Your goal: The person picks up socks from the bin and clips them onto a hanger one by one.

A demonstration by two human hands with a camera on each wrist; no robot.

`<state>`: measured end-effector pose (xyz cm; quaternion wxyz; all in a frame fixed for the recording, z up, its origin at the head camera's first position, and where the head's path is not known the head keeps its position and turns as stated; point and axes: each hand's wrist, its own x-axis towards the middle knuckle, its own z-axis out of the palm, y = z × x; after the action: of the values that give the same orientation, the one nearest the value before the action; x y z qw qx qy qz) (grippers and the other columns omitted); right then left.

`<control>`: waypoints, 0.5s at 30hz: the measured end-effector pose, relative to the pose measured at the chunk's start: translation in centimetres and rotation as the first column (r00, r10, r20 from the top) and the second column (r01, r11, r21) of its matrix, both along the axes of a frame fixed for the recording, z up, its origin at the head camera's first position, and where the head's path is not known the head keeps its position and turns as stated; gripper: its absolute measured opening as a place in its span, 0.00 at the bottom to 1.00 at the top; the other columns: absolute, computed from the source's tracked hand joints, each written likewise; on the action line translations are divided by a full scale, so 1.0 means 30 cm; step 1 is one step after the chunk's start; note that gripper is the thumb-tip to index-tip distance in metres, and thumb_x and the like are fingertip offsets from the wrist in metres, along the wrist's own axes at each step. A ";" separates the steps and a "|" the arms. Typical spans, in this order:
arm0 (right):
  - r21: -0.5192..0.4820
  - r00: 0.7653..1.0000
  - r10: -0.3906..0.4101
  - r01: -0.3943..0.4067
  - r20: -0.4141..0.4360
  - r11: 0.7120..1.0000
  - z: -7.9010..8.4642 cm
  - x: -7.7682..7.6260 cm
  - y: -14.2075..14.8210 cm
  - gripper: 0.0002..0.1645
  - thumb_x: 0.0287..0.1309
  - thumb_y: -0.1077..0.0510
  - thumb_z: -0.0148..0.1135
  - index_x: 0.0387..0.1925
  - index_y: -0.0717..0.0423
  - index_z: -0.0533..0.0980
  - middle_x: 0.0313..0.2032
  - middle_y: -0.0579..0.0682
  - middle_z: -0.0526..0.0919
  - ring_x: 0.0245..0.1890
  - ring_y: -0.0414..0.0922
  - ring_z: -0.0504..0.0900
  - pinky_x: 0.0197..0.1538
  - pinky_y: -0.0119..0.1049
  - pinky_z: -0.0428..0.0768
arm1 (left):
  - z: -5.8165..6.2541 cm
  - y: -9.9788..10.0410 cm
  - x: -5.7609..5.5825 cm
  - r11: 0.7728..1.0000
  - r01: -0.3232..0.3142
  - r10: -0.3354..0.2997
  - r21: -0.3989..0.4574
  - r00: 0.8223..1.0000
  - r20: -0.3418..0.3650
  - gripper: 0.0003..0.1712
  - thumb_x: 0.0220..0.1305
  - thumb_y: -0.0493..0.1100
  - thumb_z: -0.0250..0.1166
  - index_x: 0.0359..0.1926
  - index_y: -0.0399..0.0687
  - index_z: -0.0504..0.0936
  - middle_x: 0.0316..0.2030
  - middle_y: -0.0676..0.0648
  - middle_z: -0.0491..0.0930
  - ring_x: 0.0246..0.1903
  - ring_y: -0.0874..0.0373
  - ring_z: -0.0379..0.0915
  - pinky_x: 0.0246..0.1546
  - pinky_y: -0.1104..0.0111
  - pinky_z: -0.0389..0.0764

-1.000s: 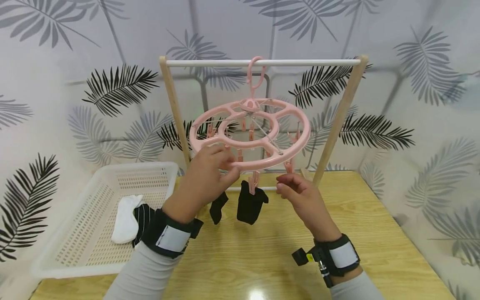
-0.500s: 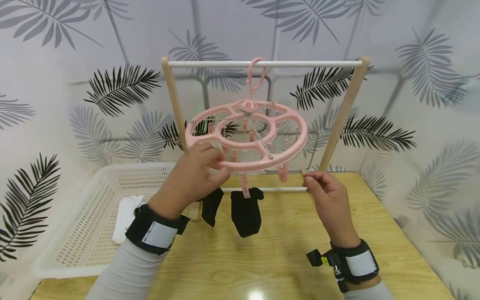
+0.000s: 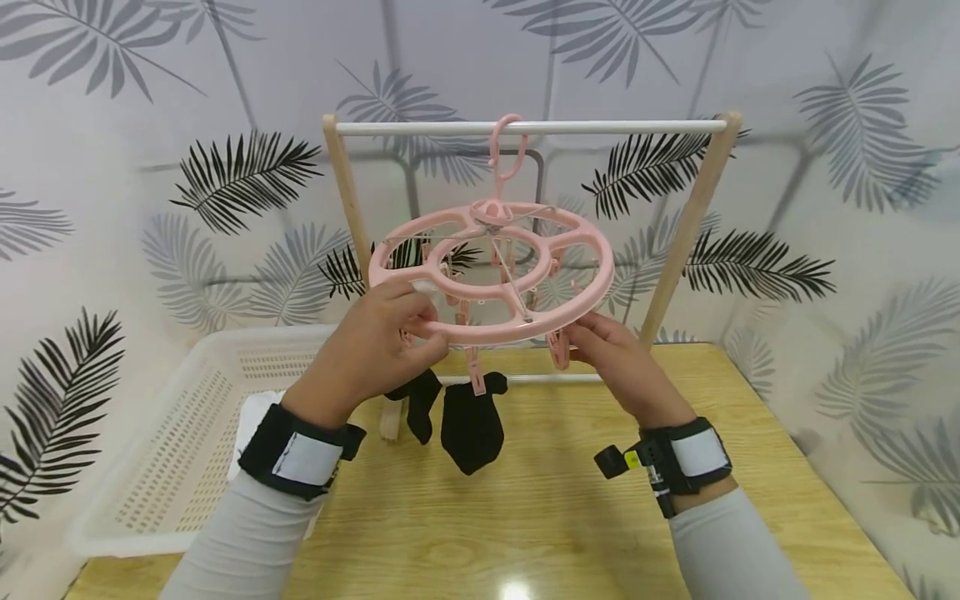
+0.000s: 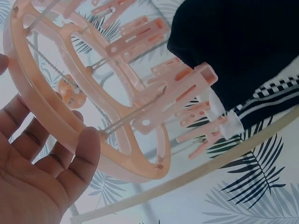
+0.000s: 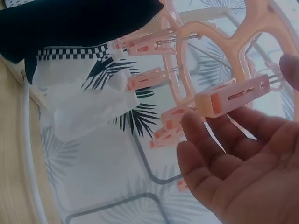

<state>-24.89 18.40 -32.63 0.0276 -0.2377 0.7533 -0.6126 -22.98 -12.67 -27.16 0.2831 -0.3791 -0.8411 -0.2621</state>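
A pink round clip hanger (image 3: 491, 336) hangs from the rack's white bar. My left hand (image 3: 375, 342) holds its near-left rim, thumb on one side and fingers behind, as the left wrist view shows. At the near-right rim is my right hand (image 3: 618, 362), its fingers loosely bent behind a pink clothespin (image 5: 233, 96) with nothing clipped in it. A black sock (image 3: 472, 429) hangs from a front clothespin (image 3: 476, 372), and another dark sock (image 3: 423, 404) hangs to its left. In the right wrist view, a white sock (image 5: 88, 109) hangs farther back.
The rack has a white top bar (image 3: 622, 127) and wooden posts (image 3: 686, 225). A white perforated basket (image 3: 150, 467) stands left on the wooden table (image 3: 525, 525), with a white cloth item (image 3: 255, 414) inside. Patterned fabric covers the background.
The hanger's near side and black sock have turned leftward, with my left hand moving left too. My right hand moved out to the right, then came back in to the rim.
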 end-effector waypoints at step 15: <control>-0.048 0.997 0.042 -0.039 0.066 0.998 -0.026 -0.022 -0.011 0.16 0.73 0.53 0.56 0.48 0.64 0.72 0.35 0.56 0.75 0.41 0.52 0.75 0.51 0.43 0.76 | -0.024 -0.025 -0.023 0.999 0.007 -0.006 0.036 1.000 -0.005 0.07 0.54 0.42 0.69 0.28 0.45 0.80 0.30 0.50 0.75 0.34 0.56 0.69 0.33 0.63 0.72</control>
<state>-25.57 18.08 -33.40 0.0597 -0.2329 0.7326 -0.6368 -23.66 -13.43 -27.87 0.2910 -0.3772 -0.8344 -0.2773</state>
